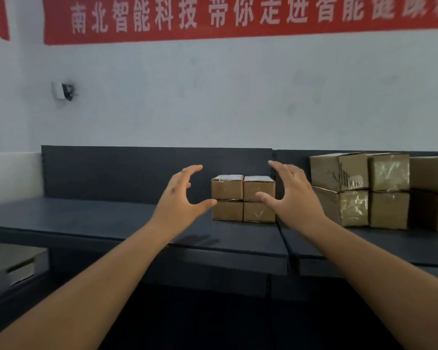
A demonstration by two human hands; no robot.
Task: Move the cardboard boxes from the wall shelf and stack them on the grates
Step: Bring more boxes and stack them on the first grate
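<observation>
Several small cardboard boxes (242, 198) stand two high and two wide on the dark wall shelf (111, 218), against its back panel. My left hand (180, 195) hovers just left of this block, fingers spread in a wide curve, holding nothing. My right hand (292, 195) hovers at the block's right side, also spread open, its thumb in front of the right boxes. Neither hand clearly touches the cardboard. A group of larger taped boxes (359, 190) is stacked two high further right on the same shelf. No grates are in view.
A white wall with a red banner (238, 16) rises behind the shelf. A small wall fitting (63, 90) hangs at the upper left. A grey flat surface (10, 263) sits lower left, below the shelf edge. Under the shelf it is dark.
</observation>
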